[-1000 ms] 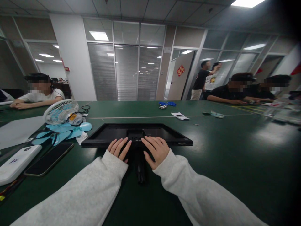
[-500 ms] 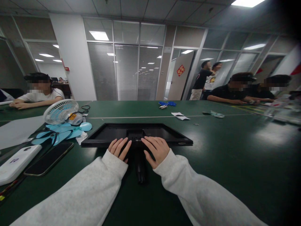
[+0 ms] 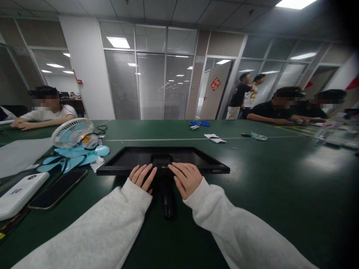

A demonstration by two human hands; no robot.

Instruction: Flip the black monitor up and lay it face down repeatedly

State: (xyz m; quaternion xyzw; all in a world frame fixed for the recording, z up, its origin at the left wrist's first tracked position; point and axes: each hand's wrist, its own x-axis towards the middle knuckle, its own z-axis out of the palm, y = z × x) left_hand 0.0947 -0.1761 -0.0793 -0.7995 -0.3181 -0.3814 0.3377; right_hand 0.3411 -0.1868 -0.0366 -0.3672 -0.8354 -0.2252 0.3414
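A flat black monitor panel (image 3: 196, 158) lies on the green table (image 3: 266, 175) in front of me, back side up. A black stand arm (image 3: 168, 200) runs from its near edge toward me. My left hand (image 3: 141, 177) rests flat on the panel's near edge, fingers stretched out. My right hand (image 3: 186, 179) lies flat beside it, to the right of the stand arm, fingers also stretched. Neither hand holds anything.
At the left are a small white desk fan (image 3: 74, 136), blue fan blades (image 3: 81, 155), a dark phone (image 3: 57, 188) and a white box (image 3: 17, 194). Papers (image 3: 214, 138) and blue gloves (image 3: 199, 123) lie farther back. Other people sit at both far sides.
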